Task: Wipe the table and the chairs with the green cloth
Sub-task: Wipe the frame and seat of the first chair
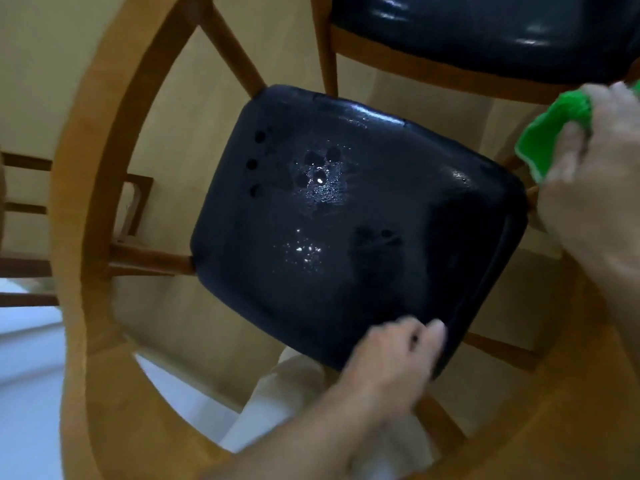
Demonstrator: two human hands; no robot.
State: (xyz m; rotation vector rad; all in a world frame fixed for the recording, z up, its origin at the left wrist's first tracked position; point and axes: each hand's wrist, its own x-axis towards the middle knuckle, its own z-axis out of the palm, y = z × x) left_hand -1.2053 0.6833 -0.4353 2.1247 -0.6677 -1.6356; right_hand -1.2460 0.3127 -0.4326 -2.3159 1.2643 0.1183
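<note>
Right hand (595, 188) at 3 o'clock has the green cloth (550, 133) bunched in its fingers, off the seat's edge. Left hand (391, 368) at 6 o'clock pinches the near chair's black seat (346, 220). Seat looks wet, so probably mid-wipe; second chair (485, 32) at 1 o'clock can't tell, table out of view.

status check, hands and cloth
Right hand grips crumpled green cloth, off the seat. Left hand at glossy black chair seat edge. Droplets on seat.
</note>
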